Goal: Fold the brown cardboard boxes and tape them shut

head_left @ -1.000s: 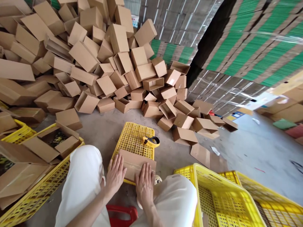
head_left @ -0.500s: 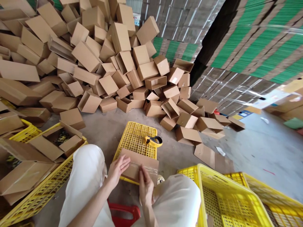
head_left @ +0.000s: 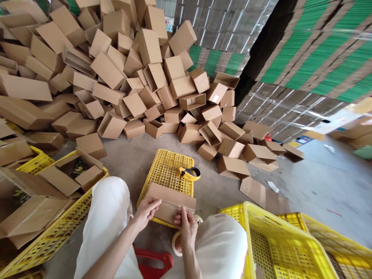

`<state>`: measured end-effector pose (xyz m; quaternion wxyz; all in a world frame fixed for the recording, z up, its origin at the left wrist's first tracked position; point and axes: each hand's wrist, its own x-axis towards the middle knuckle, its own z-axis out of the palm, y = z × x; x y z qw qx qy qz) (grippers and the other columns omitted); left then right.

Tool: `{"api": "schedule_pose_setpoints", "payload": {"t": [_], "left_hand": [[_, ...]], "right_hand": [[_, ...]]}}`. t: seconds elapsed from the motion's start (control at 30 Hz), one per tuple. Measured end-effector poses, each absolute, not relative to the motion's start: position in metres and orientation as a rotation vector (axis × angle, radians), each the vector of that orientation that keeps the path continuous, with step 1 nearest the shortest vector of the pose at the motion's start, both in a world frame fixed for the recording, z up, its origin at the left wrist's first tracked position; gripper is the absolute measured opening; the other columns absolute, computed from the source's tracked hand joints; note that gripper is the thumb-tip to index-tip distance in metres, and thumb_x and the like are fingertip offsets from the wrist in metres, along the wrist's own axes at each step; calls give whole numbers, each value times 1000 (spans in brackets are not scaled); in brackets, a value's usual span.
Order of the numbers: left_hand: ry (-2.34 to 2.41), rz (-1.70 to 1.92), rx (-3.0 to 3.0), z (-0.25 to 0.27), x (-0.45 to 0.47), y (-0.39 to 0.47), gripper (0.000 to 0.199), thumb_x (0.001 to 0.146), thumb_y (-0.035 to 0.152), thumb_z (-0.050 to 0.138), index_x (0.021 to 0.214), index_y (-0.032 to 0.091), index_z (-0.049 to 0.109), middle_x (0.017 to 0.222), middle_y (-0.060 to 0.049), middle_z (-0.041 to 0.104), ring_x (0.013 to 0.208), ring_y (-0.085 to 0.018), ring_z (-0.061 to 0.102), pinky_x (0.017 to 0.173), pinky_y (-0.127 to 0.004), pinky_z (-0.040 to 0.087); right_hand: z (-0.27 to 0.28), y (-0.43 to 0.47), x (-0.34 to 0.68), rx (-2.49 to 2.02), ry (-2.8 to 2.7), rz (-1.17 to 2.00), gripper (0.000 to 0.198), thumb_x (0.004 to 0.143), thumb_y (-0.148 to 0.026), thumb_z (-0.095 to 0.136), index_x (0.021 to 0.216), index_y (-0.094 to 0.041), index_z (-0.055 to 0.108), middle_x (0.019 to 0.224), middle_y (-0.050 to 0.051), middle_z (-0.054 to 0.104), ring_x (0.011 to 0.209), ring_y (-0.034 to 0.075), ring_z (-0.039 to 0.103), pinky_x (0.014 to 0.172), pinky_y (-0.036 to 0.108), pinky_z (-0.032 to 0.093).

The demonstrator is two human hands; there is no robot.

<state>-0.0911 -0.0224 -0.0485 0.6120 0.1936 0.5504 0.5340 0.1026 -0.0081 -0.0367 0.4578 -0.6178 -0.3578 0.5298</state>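
Observation:
A closed cardboard box (head_left: 171, 193) lies across the near end of an upturned yellow plastic crate (head_left: 164, 164) between my knees. Shiny clear tape runs along its top. My left hand (head_left: 146, 210) is at the box's left end, thumb and fingers pinched together; whatever is between them is too small to see. Over the right part of the box, by the tape, my right hand (head_left: 187, 223) has its fingers curled in a pinch, and its contents are hidden. A yellow and black tape dispenser (head_left: 186, 173) sits on the crate beyond the box.
A big heap of cardboard boxes (head_left: 130, 77) spreads ahead. On my left, a yellow crate (head_left: 66, 209) holds open cartons (head_left: 35, 217). Yellow crates (head_left: 279, 236) stand at my right. A red stool (head_left: 154, 259) shows below me. Strapped cardboard stacks (head_left: 316, 50) rise behind.
My right hand has moved to the right along the taped box, its fingers curling more. My left hand's fingers, straighter before, have drawn into a pinch.

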Motion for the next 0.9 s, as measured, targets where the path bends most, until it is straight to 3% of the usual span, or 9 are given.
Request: {"api": "schedule_pose_setpoints", "payload": {"t": [0.07,0.13,0.2,0.23,0.3,0.37,0.47,0.67,0.9], "left_hand": [[1491,1167,583,-50,-87,-25,59,80,76,71,60,21,63,43,6,45,33,-9,38,36,-23,33],[1687,1171,857,-49,-85,-28,60,91,73,57,58,24,65,47,0,54,45,-16,57,52,-28,50],[1775,1190,1193,-48,-84,-30,44,99,58,53,83,25,78,82,-9,77,85,-25,76,85,-35,59],[1773,1186,1326,-49,-84,-31,36,101,49,51,104,27,80,109,-10,80,109,-27,74,101,-38,56],[1736,1152,1475,-53,-85,-32,41,101,34,49,135,28,71,146,-8,68,140,-26,59,122,-43,42],[1715,1066,1614,-61,-88,-32,52,98,23,47,148,25,62,161,-7,55,153,-27,45,131,-48,27],[1811,867,1907,-72,-94,-31,61,99,16,44,159,24,50,169,-8,44,159,-29,35,133,-56,17],[2163,632,2118,-84,-96,-30,61,106,44,47,164,26,41,173,-14,32,160,-36,32,125,-64,30],[2284,509,2077,-82,-92,-31,63,107,48,43,166,27,35,175,-13,28,161,-34,28,126,-66,28]], "right_hand": [[-40,-13,96,-1544,-1045,1213,62,88,-78,61,92,-18,75,72,8,78,62,26,74,64,39,63],[-45,-18,82,-1494,-1279,1052,60,99,-68,50,116,-16,76,105,14,82,95,29,80,88,44,64],[-51,-23,65,-1400,-1568,916,56,105,-56,43,138,-18,69,140,16,70,134,30,65,113,48,53],[-54,-24,57,-1360,-1719,866,55,107,-49,41,144,-18,65,151,14,62,145,29,55,120,49,46],[-59,-25,46,-1333,-1983,758,53,108,-38,36,154,-19,56,161,12,51,155,28,42,126,53,38],[-62,-23,45,-1370,-2165,611,55,108,-32,35,160,-20,47,165,11,45,157,29,38,127,57,33],[-63,-19,57,-1459,-2312,400,56,110,-37,39,165,-25,38,168,9,40,158,32,36,127,62,29],[-55,-15,84,-1689,-2341,194,62,109,-55,41,166,-32,34,172,5,31,159,33,32,128,62,24],[-55,-11,98,-1881,-2301,86,64,109,-58,34,167,-30,31,173,7,30,160,34,30,127,63,23]]}}
